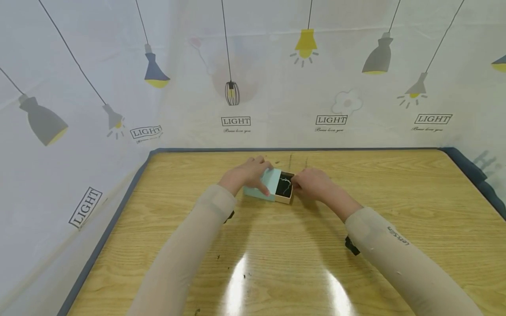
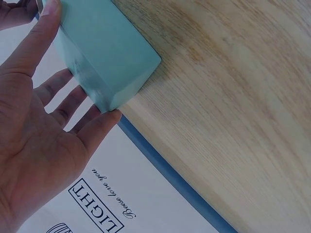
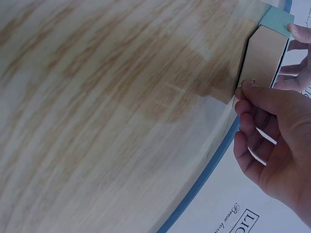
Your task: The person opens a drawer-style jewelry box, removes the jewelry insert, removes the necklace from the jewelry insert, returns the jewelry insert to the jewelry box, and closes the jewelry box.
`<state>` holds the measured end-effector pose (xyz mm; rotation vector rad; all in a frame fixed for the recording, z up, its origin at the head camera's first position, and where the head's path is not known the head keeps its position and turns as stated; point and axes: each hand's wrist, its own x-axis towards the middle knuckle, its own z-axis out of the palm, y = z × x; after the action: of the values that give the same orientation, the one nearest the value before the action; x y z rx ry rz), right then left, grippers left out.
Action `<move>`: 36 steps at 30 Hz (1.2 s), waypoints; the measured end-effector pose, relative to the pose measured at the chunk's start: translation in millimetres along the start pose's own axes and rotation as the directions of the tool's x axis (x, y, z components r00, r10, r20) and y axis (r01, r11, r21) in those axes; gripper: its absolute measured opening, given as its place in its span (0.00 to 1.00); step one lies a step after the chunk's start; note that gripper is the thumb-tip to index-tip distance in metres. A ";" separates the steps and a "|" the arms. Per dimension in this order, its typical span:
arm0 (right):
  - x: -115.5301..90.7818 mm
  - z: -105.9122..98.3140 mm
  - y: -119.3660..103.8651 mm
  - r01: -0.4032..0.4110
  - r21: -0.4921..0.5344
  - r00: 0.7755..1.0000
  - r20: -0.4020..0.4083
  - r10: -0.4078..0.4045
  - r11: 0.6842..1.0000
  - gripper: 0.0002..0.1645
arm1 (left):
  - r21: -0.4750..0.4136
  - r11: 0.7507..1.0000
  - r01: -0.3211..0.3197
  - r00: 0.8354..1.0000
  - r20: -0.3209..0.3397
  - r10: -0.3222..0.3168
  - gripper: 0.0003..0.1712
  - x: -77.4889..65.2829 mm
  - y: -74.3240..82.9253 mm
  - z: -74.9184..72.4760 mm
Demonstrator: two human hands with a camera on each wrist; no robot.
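Observation:
A small drawer-style box lies on the table, its mint-green sleeve (image 1: 271,179) gripped by my left hand (image 1: 250,172), thumb on the near side and fingers on the far side. Out of the sleeve's right end juts a beige inner tray (image 1: 283,199) with a black lining. On that lining rests a thin silver chain (image 1: 285,179). My right hand (image 1: 314,182) is at the tray's outer end; in the right wrist view its thumb and index finger pinch the tray's end edge, the other fingers loosely curled. The left wrist view shows the closed end of the sleeve.
The wood-grain table (image 1: 276,263) has a blue edge strip (image 1: 316,149) along its back and sides. Behind it hangs a white cloth (image 1: 272,101) printed with lamps and the word LIGHT. Dark wrist devices (image 1: 352,245) sit under the sleeves.

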<state>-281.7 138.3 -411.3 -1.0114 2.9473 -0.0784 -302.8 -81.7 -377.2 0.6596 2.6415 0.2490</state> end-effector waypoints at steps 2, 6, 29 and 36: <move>0.0 0.6 0.4 -0.001 -0.002 1.000 0.001 0.001 1.000 0.08 | 0.002 1.000 0.002 1.000 0.002 -0.002 0.51 0.2 0.1 0.2; 0.1 1.9 1.3 -0.008 -0.003 1.000 0.006 0.008 1.000 0.09 | 0.008 1.000 0.005 1.000 0.004 -0.005 0.51 1.0 0.2 0.5; -3.4 0.9 6.5 0.021 0.002 1.000 0.015 -0.021 1.000 0.07 | 0.022 1.000 0.004 1.000 0.000 -0.004 0.52 2.0 -1.1 1.5; -5.1 1.0 7.7 0.023 0.009 1.000 0.016 -0.023 1.000 0.06 | 0.017 1.000 0.004 1.000 0.000 -0.004 0.52 2.0 -1.7 1.4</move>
<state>-282.4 147.5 -412.8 -1.0400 2.9186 -0.0824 -304.5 -82.1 -379.6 0.6593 2.6474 0.2250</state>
